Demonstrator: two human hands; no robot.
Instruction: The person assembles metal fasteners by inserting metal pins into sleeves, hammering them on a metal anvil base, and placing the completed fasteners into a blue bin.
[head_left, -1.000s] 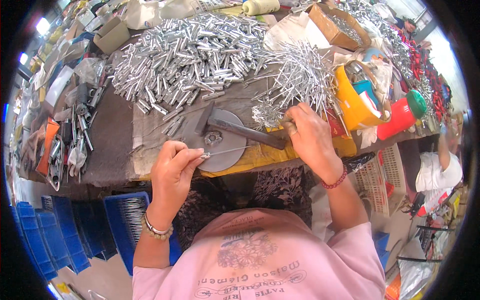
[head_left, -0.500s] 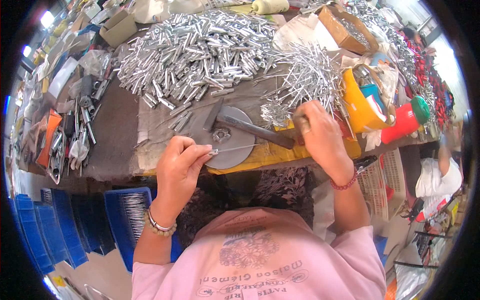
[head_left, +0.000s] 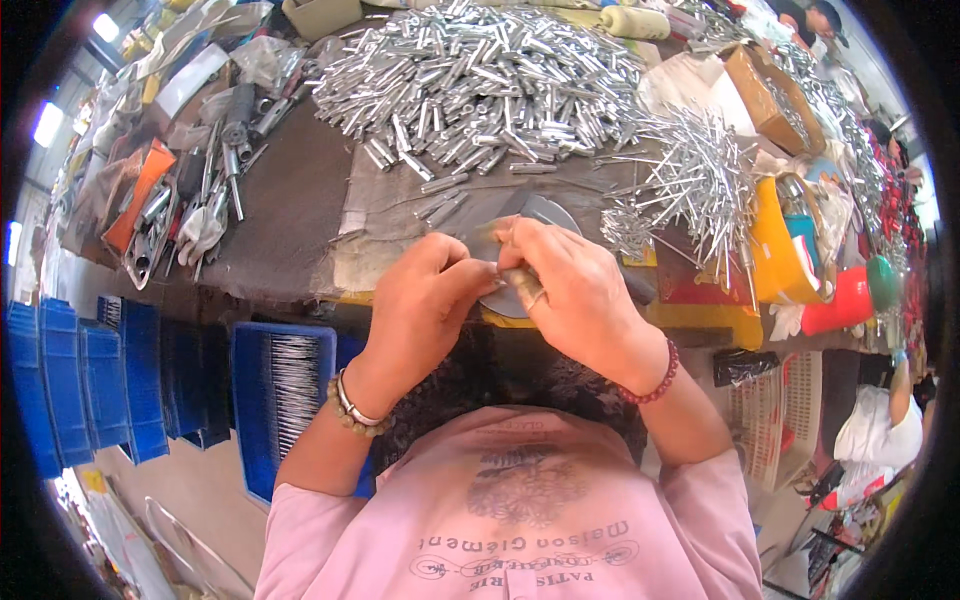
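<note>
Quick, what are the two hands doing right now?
Left hand: fingers pinched on something too small to tell.
Right hand: closed on a small metal piece.

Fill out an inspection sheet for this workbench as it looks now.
Surface: dark cloth-covered bench, crowded.
Job's things: round grey metal disc behind the hands; small metal piece pinched between them.
Clutter: heap of silver metal tubes, bundle of thin silver pins, yellow container, hand tools.
Grippers: left hand and right hand meet fingertip to fingertip at the piece.
Cables: nothing seen.
Surroundings: blue plastic crates left; another person's sleeve right.
</note>
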